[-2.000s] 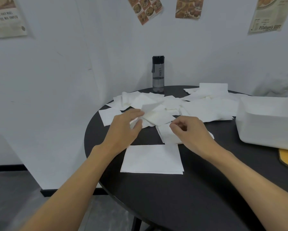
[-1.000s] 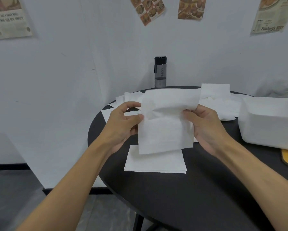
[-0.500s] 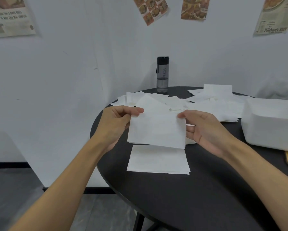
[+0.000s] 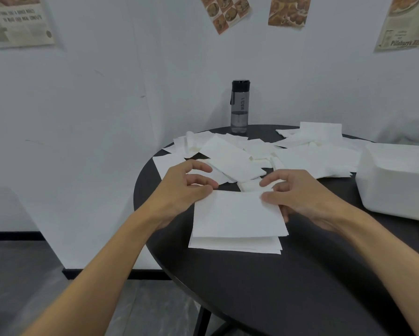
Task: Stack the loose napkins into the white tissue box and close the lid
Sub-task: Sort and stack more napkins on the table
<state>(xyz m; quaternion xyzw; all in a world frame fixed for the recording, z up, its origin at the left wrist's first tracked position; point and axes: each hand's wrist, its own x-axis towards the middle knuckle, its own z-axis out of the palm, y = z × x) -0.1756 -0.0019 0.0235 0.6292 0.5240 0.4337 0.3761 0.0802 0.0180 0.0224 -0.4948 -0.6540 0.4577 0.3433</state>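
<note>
Down has come the napkin: half a second back it hung in the air between the two hands, and now it sits low over the stack at the front of the worktop, touching or nearly so, I can't tell which. The left hand pinches the far left corner between thumb and a fingertip, its other fingers curled clear. The right hand has its thumb on top near the far right corner and its fingers tucked under the side edge. The sheet's near edge falls short of the stack's, so I'd say it wants drawing toward the person before either hand lets go. It is better carried than dragged, since soft paper would likely pull the sheets beneath askew. Plenty of loose napkins lie spread at the back, in front of a bottle. The box stands on the right, well apart from the stack. Whether its lid is up I can't make out.
</note>
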